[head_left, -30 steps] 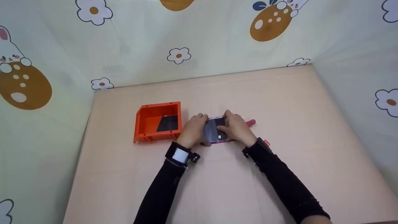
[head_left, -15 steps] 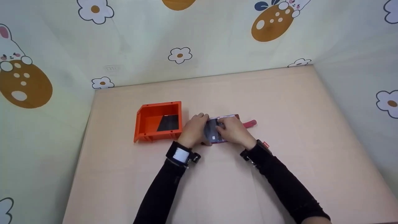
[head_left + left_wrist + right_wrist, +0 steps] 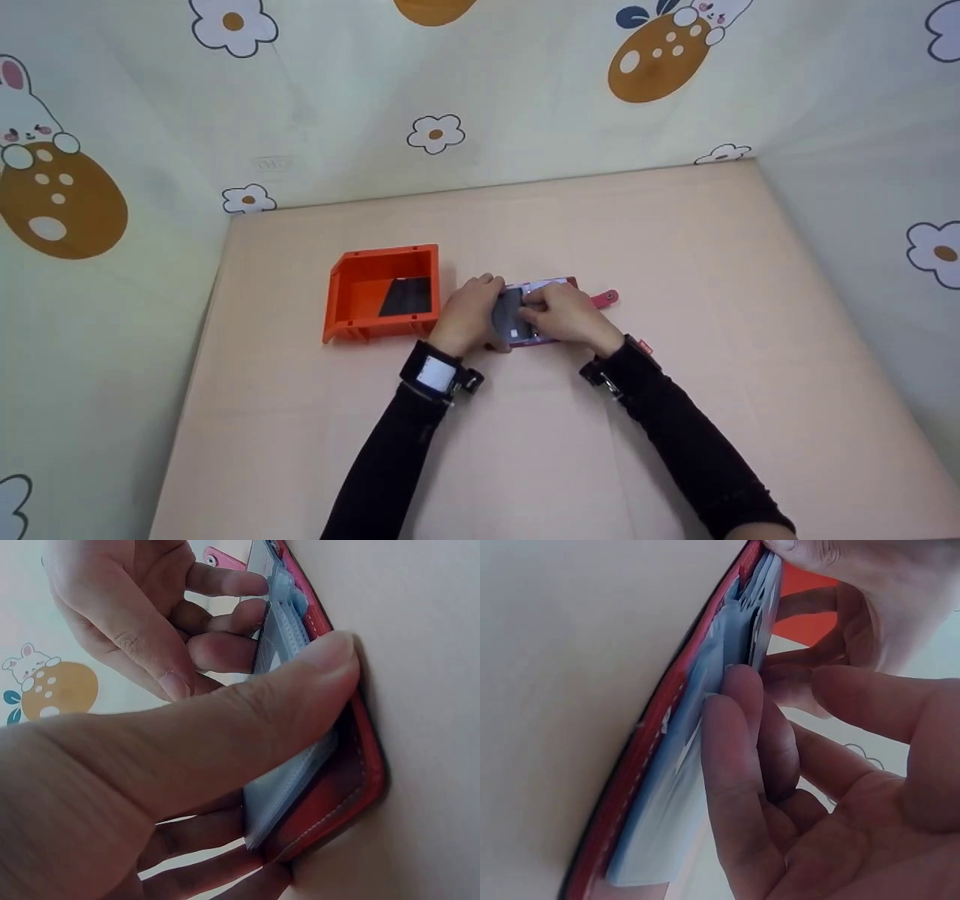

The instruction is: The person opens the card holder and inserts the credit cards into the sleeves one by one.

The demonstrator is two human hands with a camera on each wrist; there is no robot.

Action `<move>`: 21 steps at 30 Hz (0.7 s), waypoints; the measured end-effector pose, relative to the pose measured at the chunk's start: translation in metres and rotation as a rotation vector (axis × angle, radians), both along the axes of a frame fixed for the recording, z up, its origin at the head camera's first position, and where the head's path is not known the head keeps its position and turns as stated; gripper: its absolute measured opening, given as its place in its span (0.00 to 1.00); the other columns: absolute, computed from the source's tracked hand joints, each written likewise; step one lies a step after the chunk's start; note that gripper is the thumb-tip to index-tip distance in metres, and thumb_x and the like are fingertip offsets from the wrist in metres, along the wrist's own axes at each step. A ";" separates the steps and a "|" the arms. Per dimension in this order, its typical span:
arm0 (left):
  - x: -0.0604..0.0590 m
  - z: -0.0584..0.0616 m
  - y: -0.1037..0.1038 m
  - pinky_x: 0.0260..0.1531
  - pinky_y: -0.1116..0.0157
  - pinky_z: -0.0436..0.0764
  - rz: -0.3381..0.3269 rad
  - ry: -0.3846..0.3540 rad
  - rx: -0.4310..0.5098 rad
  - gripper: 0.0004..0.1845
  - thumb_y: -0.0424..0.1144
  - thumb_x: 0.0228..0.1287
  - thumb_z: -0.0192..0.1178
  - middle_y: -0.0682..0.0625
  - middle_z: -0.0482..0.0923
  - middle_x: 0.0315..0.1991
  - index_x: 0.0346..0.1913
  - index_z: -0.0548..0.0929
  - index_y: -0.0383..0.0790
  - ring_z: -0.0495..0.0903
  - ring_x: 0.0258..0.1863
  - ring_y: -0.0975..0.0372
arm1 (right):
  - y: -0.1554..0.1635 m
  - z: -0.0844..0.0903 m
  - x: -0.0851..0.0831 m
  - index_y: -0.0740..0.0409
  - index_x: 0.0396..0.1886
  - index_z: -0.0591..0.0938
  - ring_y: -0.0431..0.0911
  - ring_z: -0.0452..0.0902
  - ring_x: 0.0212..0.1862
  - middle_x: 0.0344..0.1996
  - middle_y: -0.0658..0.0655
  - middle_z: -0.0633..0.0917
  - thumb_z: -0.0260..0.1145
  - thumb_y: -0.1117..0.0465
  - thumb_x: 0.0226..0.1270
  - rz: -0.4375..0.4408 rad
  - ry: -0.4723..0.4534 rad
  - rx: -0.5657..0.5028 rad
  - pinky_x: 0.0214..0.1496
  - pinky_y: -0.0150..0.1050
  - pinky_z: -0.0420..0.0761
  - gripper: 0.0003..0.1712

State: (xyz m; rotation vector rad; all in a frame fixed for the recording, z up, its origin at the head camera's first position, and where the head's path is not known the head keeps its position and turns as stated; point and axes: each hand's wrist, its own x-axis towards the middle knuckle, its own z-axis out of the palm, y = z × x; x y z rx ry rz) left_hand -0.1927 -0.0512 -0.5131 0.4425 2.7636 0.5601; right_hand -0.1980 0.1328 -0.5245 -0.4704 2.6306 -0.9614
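Note:
A red card holder (image 3: 330, 806) with clear plastic sleeves (image 3: 660, 832) lies opened out on the table. My left hand (image 3: 472, 311) grips its left end, thumb across the near edge of the sleeves and fingers at the far side. A dark card (image 3: 509, 315) with a small white square sits in a sleeve beside that hand. My right hand (image 3: 562, 311) is over the right part of the holder. Its bent fingertips touch the sleeves and the card's right edge, while the thumb stands apart from them. The holder's pink strap (image 3: 604, 298) sticks out to the right.
Left of the hands stands an orange bin (image 3: 349, 331) with a flat black piece (image 3: 406, 297) inside. The pale table (image 3: 525, 450) meets a patterned curtain (image 3: 337, 112) at the back and sides.
The dark card has slid left into the sleeve, towards my left hand. My right hand moved left with it, then back slightly, its thumb and fingers parting. The left hand stays put.

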 end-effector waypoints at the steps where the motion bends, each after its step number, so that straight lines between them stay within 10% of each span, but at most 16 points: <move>1: 0.000 0.000 0.000 0.66 0.53 0.78 0.000 0.001 0.003 0.49 0.41 0.41 0.87 0.40 0.78 0.62 0.69 0.74 0.36 0.77 0.58 0.51 | 0.000 0.000 0.000 0.57 0.42 0.90 0.39 0.74 0.29 0.22 0.45 0.80 0.67 0.55 0.72 0.003 -0.006 -0.006 0.31 0.34 0.70 0.11; 13: 0.003 -0.001 -0.003 0.66 0.53 0.78 -0.012 0.031 0.007 0.48 0.41 0.41 0.87 0.40 0.78 0.62 0.68 0.74 0.35 0.78 0.57 0.50 | 0.002 0.002 -0.005 0.59 0.39 0.88 0.40 0.69 0.28 0.19 0.44 0.73 0.67 0.58 0.71 0.044 -0.019 -0.033 0.31 0.34 0.65 0.09; 21: 0.002 0.000 -0.002 0.66 0.54 0.78 -0.003 0.005 0.014 0.48 0.40 0.42 0.87 0.41 0.78 0.63 0.69 0.74 0.37 0.77 0.58 0.51 | 0.016 0.002 -0.009 0.58 0.65 0.83 0.50 0.81 0.44 0.47 0.59 0.89 0.77 0.55 0.61 0.081 0.014 0.042 0.48 0.45 0.79 0.32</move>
